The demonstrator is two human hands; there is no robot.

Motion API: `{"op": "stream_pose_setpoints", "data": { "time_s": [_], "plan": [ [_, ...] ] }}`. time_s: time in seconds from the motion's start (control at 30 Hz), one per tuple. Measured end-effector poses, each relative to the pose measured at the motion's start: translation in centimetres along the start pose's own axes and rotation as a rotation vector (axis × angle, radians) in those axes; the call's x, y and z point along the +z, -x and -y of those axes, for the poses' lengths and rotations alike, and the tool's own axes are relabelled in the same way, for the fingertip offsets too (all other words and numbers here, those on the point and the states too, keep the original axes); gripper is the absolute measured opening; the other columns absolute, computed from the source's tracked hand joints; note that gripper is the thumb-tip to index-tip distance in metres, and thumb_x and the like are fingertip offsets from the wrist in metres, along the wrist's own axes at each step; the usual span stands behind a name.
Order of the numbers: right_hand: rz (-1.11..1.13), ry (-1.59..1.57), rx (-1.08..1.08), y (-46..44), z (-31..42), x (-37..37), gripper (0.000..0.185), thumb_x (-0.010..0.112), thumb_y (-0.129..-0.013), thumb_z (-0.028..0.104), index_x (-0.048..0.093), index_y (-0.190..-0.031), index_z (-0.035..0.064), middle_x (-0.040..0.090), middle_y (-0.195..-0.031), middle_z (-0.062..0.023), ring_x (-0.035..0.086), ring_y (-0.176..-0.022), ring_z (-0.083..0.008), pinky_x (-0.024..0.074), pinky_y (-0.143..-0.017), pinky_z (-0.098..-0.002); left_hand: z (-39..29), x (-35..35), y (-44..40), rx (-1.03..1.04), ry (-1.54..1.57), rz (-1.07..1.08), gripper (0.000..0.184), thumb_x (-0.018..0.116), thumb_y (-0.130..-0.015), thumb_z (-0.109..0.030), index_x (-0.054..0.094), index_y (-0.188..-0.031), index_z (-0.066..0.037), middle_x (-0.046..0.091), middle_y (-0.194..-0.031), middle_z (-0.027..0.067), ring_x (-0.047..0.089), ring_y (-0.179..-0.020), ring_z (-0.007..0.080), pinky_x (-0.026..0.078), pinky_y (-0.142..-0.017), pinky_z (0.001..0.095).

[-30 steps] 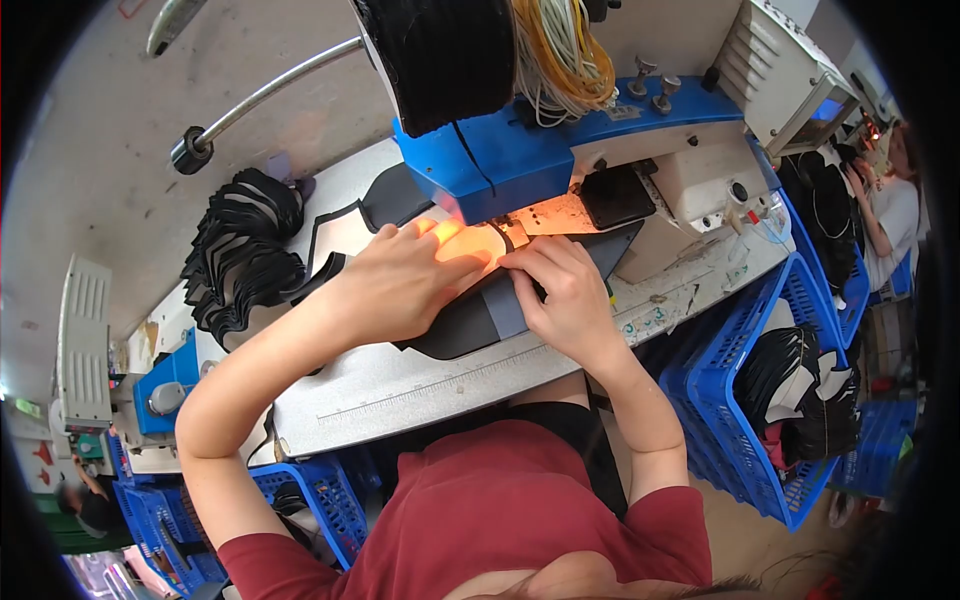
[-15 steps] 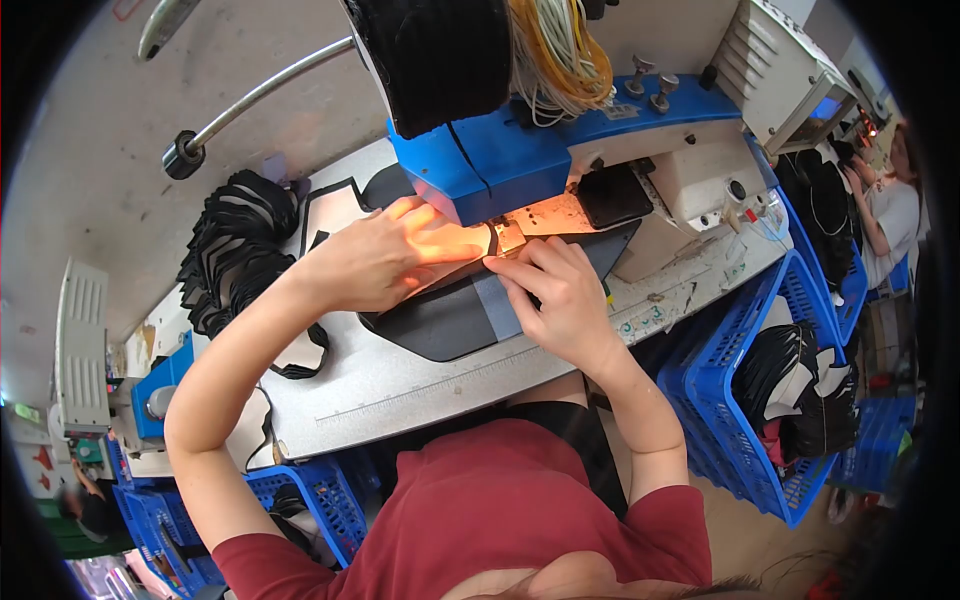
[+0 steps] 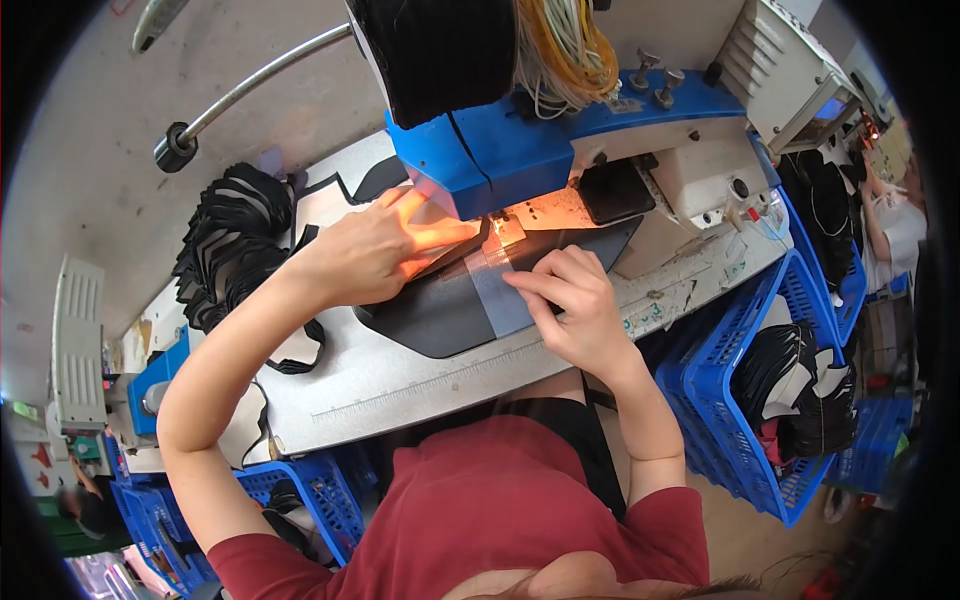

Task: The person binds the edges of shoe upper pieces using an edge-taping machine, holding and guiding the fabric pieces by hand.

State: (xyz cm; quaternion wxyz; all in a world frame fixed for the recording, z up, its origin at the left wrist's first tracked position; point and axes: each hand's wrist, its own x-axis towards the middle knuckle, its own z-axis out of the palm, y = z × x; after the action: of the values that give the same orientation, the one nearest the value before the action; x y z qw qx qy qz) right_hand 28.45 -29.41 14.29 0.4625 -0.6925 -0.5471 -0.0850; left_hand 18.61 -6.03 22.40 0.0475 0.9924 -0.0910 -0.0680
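My left hand lies at the lit work spot under the blue machine head, with its fingers stretched towards the machine's centre. A light piece with a black edge is partly visible under those fingers. My right hand is closed in a pinch above the grey-blue band on the dark flat plate. Whether anything sits between its fingertips is too small to tell. A large black roll hangs above, and a thin black strip runs from it down across the head.
A stack of black-edged pieces lies left of my arm on the white table. Blue crates holding black pieces stand at right; another blue crate is below the table. At far right a person in white is visible.
My right hand has drawn back from the lit spot, towards me and slightly right, uncovering more of the grey-blue band. My left hand has shifted slightly left, its fingers still stretched out.
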Motion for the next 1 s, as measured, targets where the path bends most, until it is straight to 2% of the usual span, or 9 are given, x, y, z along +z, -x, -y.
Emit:
{"op": "stream_pose_setpoints", "data": {
  "time_s": [0.1, 0.2, 0.23, 0.33, 0.37, 0.67, 0.87, 0.9, 1.0],
  "plan": [
    [-0.003, 0.008, 0.0, 0.0, 0.0, 0.0, 0.02, 0.067, -0.071, -0.001, 0.071, -0.09, 0.0055, 0.056, -0.075, -0.0028, 0.054, -0.073, -0.0221, 0.0404, -0.068, -0.0345, -0.9, 0.4, 0.2, -0.041, 0.083, -0.051, 0.052, 0.063, -0.085, -0.011, 0.054, -0.134, -0.023, 0.053, -0.11, 0.0171, 0.054, -0.106, 0.0353, 0.051, -0.084, 0.0428],
    [-0.006, 0.025, -0.002, -0.1, 0.1, 0.1, 0.019, 0.067, -0.071, -0.001, 0.071, -0.089, 0.0057, 0.055, -0.074, -0.0024, 0.053, -0.072, -0.0216, 0.0395, -0.067, -0.0342, -2.4, 2.1, 0.6, -0.086, 0.03, -0.241, 0.045, 0.062, -0.087, -0.014, 0.056, -0.132, -0.018, 0.054, -0.107, 0.018, 0.054, -0.106, 0.0355, 0.05, -0.085, 0.0419],
    [-0.007, 0.032, -0.003, -0.1, 0.1, 0.1, 0.019, 0.067, -0.071, -0.001, 0.071, -0.088, 0.0058, 0.055, -0.074, -0.0022, 0.053, -0.071, -0.0214, 0.0392, -0.066, -0.0341, -2.8, 2.6, 0.5, -0.099, 0.001, -0.287, 0.044, 0.063, -0.087, -0.017, 0.056, -0.131, -0.016, 0.055, -0.106, 0.0186, 0.054, -0.107, 0.0357, 0.051, -0.084, 0.0419],
    [-0.007, 0.038, -0.006, -0.1, 0.1, 0.2, 0.018, 0.068, -0.071, 0.0, 0.071, -0.088, 0.0061, 0.055, -0.073, -0.0019, 0.052, -0.071, -0.0212, 0.0382, -0.065, -0.034, -4.7, 2.2, 0.3, -0.247, 0.005, -0.25, 0.042, 0.063, -0.088, -0.019, 0.057, -0.13, -0.016, 0.055, -0.109, 0.0188, 0.054, -0.107, 0.0358, 0.053, -0.082, 0.0418],
    [-0.01, 0.038, -0.007, -0.1, 0.1, 0.2, 0.018, 0.068, -0.071, 0.0, 0.072, -0.088, 0.0061, 0.055, -0.073, -0.0019, 0.052, -0.071, -0.0211, 0.0381, -0.065, -0.0341, -4.5, 2.8, 0.3, -0.214, -0.046, -0.319, 0.04, 0.064, -0.087, -0.022, 0.061, -0.126, -0.015, 0.056, -0.109, 0.019, 0.055, -0.106, 0.0352, 0.054, -0.079, 0.0422],
    [-0.01, 0.036, -0.008, -0.1, 0.1, 0.2, 0.02, 0.068, -0.07, 0.0, 0.072, -0.089, 0.0066, 0.055, -0.073, -0.0017, 0.052, -0.071, -0.021, 0.0381, -0.065, -0.0343, -3.1, 2.7, -0.2, -0.198, -0.042, -0.277, 0.038, 0.067, -0.085, -0.023, 0.064, -0.122, -0.013, 0.059, -0.096, 0.0155, 0.057, -0.102, 0.0351, 0.052, -0.076, 0.0417],
    [-0.011, 0.026, -0.007, 0.0, 0.0, 0.3, 0.021, 0.068, -0.07, 0.0, 0.072, -0.089, 0.0065, 0.055, -0.075, -0.0023, 0.053, -0.072, -0.0216, 0.0394, -0.067, -0.0344, -0.5, 2.7, -0.7, -0.118, -0.128, -0.244, 0.034, 0.068, -0.086, -0.031, 0.069, -0.117, -0.017, 0.061, -0.101, 0.017, 0.057, -0.101, 0.0362, 0.052, -0.075, 0.0425],
    [-0.01, 0.024, -0.005, 0.0, 0.0, 0.2, 0.021, 0.067, -0.07, 0.0, 0.072, -0.089, 0.0064, 0.055, -0.075, -0.0025, 0.053, -0.073, -0.0217, 0.0397, -0.067, -0.0344, -0.2, 2.5, -0.7, -0.118, -0.134, -0.205, 0.03, 0.064, -0.087, -0.035, 0.071, -0.11, -0.017, 0.061, -0.105, 0.0167, 0.058, -0.103, 0.0332, 0.055, -0.072, 0.0406],
    [-0.008, 0.026, -0.002, -0.1, 0.0, 0.2, 0.02, 0.067, -0.07, 0.0, 0.072, -0.088, 0.006, 0.055, -0.075, -0.0029, 0.053, -0.073, -0.022, 0.0402, -0.068, -0.0346, 0.5, 1.6, -0.8, -0.115, -0.104, -0.193, 0.028, 0.064, -0.087, -0.034, 0.072, -0.106, -0.016, 0.061, -0.105, 0.0157, 0.058, -0.102, 0.033, 0.054, -0.072, 0.0406]
  ]
}}
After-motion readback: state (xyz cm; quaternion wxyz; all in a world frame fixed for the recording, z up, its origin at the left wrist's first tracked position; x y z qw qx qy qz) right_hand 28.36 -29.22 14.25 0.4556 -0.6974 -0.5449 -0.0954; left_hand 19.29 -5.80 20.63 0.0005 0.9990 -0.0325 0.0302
